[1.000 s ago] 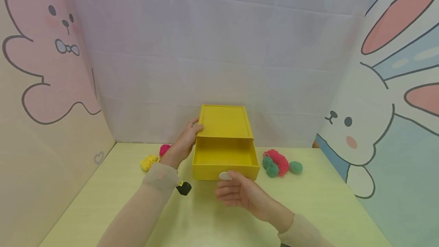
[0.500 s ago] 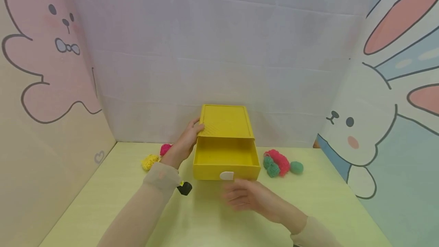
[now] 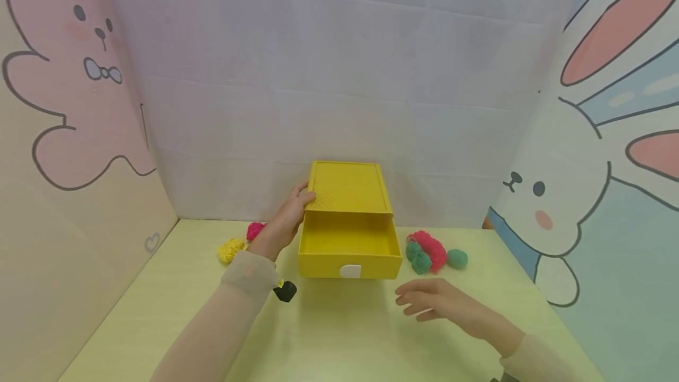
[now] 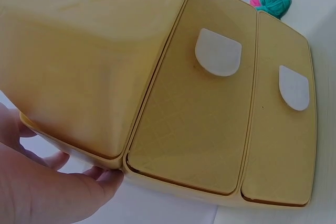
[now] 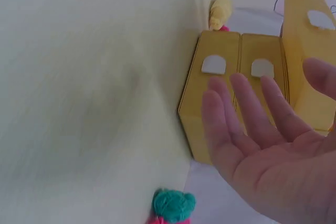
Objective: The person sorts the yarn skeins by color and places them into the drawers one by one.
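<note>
A yellow drawer cabinet [image 3: 349, 187] stands against the back wall. Its top drawer [image 3: 323, 265] is pulled out, with bare yellow showing inside and a white tab [image 3: 350, 271] on the front. My left hand [image 3: 289, 211] holds the cabinet at its left side, thumb at the top edge. In the left wrist view, two lower drawers [image 4: 184, 140] are closed, each with a white tab. My right hand [image 3: 442, 299] hovers right of the drawer, fingers loosely spread and holding nothing. The right wrist view shows its palm [image 5: 278, 166].
Right of the cabinet lie red yarn [image 3: 432, 249], a green yarn bundle [image 3: 419, 258] and a green ball [image 3: 457, 259]. Yellow yarn [image 3: 231, 250] and pink yarn [image 3: 254, 230] lie left. A black object [image 3: 285, 291] shows beside the left sleeve. Printed walls enclose the table.
My right hand has let go of the white tab and moved right, away from the drawer. The drawer stays pulled out, and my left hand keeps its place on the cabinet.
</note>
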A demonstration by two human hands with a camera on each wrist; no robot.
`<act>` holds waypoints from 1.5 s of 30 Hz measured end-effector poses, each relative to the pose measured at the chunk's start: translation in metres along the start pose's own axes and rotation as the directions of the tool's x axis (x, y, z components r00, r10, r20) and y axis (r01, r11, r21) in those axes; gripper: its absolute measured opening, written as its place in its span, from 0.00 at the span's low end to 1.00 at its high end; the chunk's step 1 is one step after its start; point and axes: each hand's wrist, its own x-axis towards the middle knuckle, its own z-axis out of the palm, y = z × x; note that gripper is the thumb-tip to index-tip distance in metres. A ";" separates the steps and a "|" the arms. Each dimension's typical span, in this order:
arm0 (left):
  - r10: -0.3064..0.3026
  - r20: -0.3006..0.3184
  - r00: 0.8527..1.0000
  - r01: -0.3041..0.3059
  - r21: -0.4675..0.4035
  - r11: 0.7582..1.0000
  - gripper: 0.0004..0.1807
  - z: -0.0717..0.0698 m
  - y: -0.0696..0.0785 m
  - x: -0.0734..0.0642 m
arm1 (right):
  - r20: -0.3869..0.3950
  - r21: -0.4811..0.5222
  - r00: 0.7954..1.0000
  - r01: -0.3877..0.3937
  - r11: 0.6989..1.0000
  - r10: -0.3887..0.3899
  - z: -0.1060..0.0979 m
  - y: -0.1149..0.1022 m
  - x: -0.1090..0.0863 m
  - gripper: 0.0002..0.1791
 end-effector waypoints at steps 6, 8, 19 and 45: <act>0.009 -0.002 1.000 -0.009 -0.014 1.000 0.36 0.001 -0.002 0.001 | -0.153 -0.361 0.986 0.001 0.933 -0.060 -0.030 0.011 0.003 0.27; 0.013 -0.005 1.000 -0.014 -0.022 1.000 0.36 0.002 -0.002 0.001 | -0.194 -0.469 0.975 0.007 0.883 -0.111 -0.038 0.013 0.006 0.26; 0.025 -0.015 1.000 -0.025 -0.022 0.999 0.35 0.001 -0.002 -0.002 | -0.341 -0.726 0.883 -0.028 0.687 -0.324 -0.066 0.023 0.048 0.22; 0.033 0.002 0.999 -0.033 0.015 0.999 0.35 0.000 -0.002 -0.005 | -0.509 -0.637 0.843 -0.231 0.736 -0.176 -0.053 0.052 0.106 0.29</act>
